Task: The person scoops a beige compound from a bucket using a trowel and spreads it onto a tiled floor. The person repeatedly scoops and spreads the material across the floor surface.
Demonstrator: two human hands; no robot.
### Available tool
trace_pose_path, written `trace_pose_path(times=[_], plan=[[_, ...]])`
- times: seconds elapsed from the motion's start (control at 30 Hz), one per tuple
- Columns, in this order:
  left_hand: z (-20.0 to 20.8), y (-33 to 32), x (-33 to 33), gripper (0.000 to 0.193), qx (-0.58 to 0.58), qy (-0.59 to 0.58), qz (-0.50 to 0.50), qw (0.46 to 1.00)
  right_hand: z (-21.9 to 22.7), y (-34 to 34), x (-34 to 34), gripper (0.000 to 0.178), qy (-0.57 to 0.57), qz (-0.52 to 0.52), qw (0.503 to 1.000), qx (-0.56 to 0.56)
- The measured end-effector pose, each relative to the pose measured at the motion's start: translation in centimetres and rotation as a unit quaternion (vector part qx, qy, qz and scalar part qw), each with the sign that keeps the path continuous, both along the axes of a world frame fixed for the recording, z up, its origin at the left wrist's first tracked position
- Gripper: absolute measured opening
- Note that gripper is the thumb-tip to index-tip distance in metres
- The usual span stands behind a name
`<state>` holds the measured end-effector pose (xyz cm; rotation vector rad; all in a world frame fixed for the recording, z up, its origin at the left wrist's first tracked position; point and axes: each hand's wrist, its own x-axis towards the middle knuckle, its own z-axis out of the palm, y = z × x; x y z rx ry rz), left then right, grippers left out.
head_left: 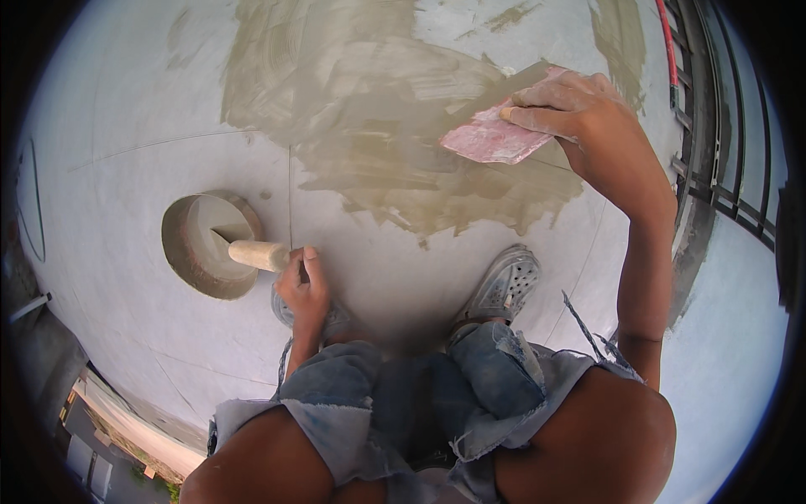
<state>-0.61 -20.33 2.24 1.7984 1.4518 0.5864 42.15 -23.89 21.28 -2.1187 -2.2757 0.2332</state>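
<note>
My right hand (579, 109) is closed on a flat pink spreader (504, 139) smeared with pale residue. Its blade lies over the wet grey-beige coating (403, 126) on the pale surface, with the thumb pressed on the near face. To the left, my left hand (304, 290) is curled at the end of a trowel's wooden handle (259, 254), thumb up. The trowel's blade dips into a round tub (180, 260) holding pale grey paste. How firmly the left fingers grip the handle is partly hidden.
My worn, dusty clogs (508, 281) stand on the pale surface (378, 277), between the tub and the railing. A dark metal railing (693, 126) and a red pole (668, 42) run along the right. A thin dark cord loop (34, 202) lies at far left.
</note>
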Motion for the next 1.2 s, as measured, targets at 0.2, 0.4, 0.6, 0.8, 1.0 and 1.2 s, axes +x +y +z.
trace_pose_path(times=[0.2,0.4,0.6,0.8,1.0,1.2], plan=[[-0.1,0.0,-1.5,0.025,0.005,0.024,0.006,1.0,-1.8,-3.5,-10.4,0.057,0.106,-0.06,0.993,0.004],[-0.8,-0.1,-0.7,0.024,-0.006,0.034,-0.006,0.999,-8.6,-8.9,-17.5,0.061,0.124,-0.002,0.992,0.021],[-0.4,0.0,-0.9,0.027,0.017,0.026,0.002,1.0,-9.9,-10.0,-12.9,0.062,0.076,-0.095,0.991,0.049],[-0.3,-0.2,-0.3,0.03,0.007,0.021,0.0,1.0,-9.1,-11.9,-14.9,0.066,0.094,-0.07,0.992,0.043],[-0.1,0.0,-0.4,0.03,0.007,0.033,-0.009,0.999,-9.1,-13.0,-13.2,0.067,0.086,-0.091,0.992,0.03],[-0.4,0.0,-0.6,0.029,0.033,0.031,-0.007,0.999,-8.2,-15.1,-14.0,0.066,0.109,-0.082,0.99,0.019]])
